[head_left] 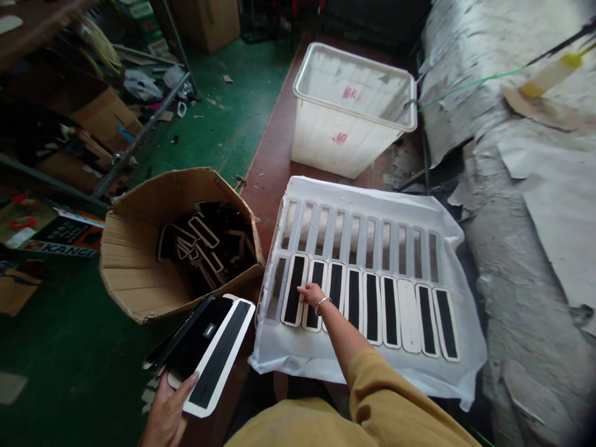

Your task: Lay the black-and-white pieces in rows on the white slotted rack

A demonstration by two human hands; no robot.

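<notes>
We had open air over the slotted board's [358, 195] far row. Ahead of the right hand [313, 295], past the board, the white bin [321, 138] blocked. Left was tight: carton [135, 248] rim just beside the board, panel stack [223, 357] in the left hand [168, 403] near its edge. Grey-covered surface [503, 261] walled off the right.

"KANGU" on black-orange panel [65, 233]; tub lettering [339, 138] illegible

Your top [298, 425]: mustard-yellow, matte cloth, surface creased; your right sleeve [384, 382]: same shade, loose cut, folds visible, hem stopping well short of wrist; your right hand [311, 294]: bare, with narrow silver-coloured bracelet [321, 305], shiny, rounded, at wrist; your left hand [166, 406]: likewise bare.
</notes>
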